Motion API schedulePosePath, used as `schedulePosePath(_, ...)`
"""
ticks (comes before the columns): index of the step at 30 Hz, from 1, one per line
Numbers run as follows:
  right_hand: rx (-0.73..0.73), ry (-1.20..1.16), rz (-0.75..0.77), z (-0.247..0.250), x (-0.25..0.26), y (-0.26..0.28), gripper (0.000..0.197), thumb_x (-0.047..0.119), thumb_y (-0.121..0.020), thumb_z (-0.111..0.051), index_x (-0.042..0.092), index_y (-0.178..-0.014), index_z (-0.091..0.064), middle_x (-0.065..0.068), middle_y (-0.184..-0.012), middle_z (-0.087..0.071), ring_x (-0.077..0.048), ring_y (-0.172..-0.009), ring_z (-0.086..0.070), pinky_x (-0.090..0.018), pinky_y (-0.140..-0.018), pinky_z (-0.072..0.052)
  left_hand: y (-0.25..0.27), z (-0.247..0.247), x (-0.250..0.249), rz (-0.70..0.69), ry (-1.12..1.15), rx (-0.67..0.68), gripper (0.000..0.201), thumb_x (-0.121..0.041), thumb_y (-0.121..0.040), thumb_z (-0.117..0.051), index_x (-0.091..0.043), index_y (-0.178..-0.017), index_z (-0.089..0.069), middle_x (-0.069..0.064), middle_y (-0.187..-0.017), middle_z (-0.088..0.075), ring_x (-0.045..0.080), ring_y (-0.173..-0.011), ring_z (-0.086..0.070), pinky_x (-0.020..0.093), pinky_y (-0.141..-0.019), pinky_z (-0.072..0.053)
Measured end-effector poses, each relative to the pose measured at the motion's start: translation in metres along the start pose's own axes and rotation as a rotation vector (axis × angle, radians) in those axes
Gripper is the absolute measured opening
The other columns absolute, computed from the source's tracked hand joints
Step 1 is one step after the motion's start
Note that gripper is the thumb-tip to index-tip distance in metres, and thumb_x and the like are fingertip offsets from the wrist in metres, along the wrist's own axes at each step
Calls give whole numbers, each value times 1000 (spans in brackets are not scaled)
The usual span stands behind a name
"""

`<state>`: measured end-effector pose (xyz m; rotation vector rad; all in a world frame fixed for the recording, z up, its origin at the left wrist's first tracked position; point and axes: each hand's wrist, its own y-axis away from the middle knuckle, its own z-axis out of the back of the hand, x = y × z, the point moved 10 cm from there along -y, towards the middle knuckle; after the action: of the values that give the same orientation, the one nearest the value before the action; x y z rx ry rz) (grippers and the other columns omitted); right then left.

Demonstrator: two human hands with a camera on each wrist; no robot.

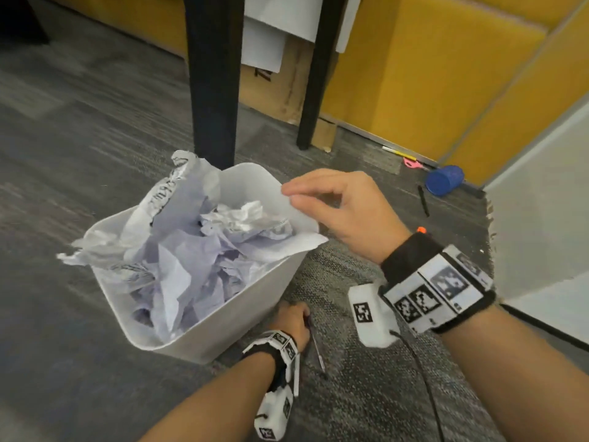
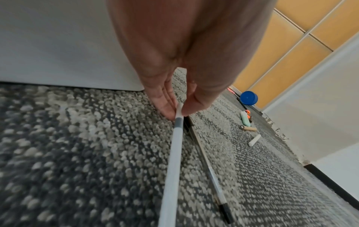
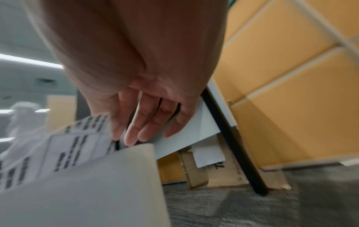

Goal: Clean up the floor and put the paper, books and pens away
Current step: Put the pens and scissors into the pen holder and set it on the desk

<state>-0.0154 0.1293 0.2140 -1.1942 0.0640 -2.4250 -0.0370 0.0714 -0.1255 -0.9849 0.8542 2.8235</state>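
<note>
Our left hand (image 2: 174,95) pinches a clear pen (image 2: 172,161) by its tip end, low on the carpet (image 1: 366,393) just near the white bin (image 1: 223,323); a second pen (image 2: 213,181) lies beside it. Our right hand (image 1: 338,212) hangs released over the bin's far right corner, fingers loose above the crumpled paper (image 1: 178,250). The pen looks light, stiff and slick — better gripped mid-barrel. The paper is soft and springy — likely to need pressing down.
</note>
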Motion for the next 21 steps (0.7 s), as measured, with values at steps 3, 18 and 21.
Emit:
schedulePosePath(3, -216, -61, -159, 40, -47, 29, 17, 19, -95, -62, 15, -102, -76, 6, -99, -75, -8, -93, -68, -27, -88, -53, -9, -5, 0, 33, 18, 5, 25, -17, -84, -58, -26, -107, -60, 10, -123, -45, 32, -101, -59, 34, -96, -47)
schedulePosePath(18, 182, 99, -932, -143, -248, 260, 62, 40, -74, -80, 24, -126, -50, 5, -114, -52, -10, -99, -54, -23, -88, -46, -35, -15, -7, 85, 107, 32, 17, -12, -86, -60, -9, -92, -75, 10, -101, -72, 25, -98, -66, 28, -89, -51)
schedulePosePath(21, 168, 248, -933, -142, -255, 255, 46, 33, -82, -73, 18, -120, -53, 1, -118, -52, -16, -105, -56, -26, -91, -44, -40, -24, -5, 124, 223, 51, 13, -9, -78, -70, -18, -68, -69, 0, -76, -70, 20, -82, -68, 25, -81, -55)
